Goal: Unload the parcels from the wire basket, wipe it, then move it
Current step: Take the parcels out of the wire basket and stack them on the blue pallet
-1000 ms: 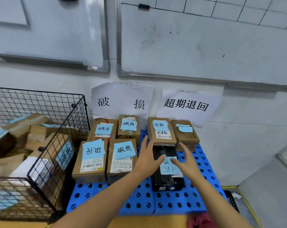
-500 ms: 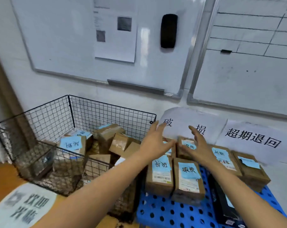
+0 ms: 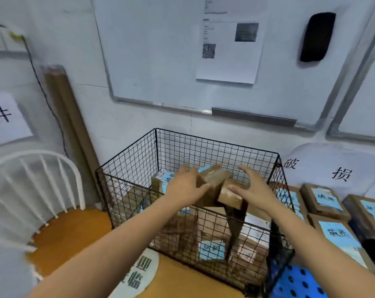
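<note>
Parcels (image 3: 214, 176) heaped in wire basket (image 3: 214, 151) — labelled boxes (image 3: 324, 198) right, chair (image 3: 70, 233) left; left hand (image 3: 186, 186) and right hand (image 3: 252, 188), fingers spread, were shifted over from boxes.

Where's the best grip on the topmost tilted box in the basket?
Grip the tilted box by its two opposite side faces, probably from above through the open top of the wire basket. It lies askew atop the pile, and mesh walls block side approaches.

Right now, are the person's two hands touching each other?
Apart. The head view shows a brown parcel in the gap between the left hand and the right hand.
</note>
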